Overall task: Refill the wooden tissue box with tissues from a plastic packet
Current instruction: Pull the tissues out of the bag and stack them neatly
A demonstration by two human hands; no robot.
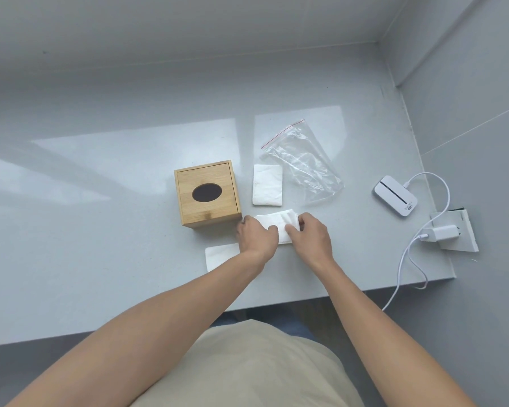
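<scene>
A wooden tissue box (207,194) with a dark oval slot in its lid stands on the grey table (100,201). Right of it lies a folded white tissue stack (267,185), and beyond that an empty clear plastic packet (303,163) with a red zip strip. Just in front of the box, my left hand (256,237) and my right hand (310,233) both pinch a white folded tissue (278,223) resting on the table. Another white tissue (221,256) lies flat by my left wrist, partly hidden under it.
A white pocket router (395,195) lies at the right, its cable (406,259) running to a white charger (440,234) plugged into a socket plate (460,230) near the table's right edge. Grey walls close in behind and on the right.
</scene>
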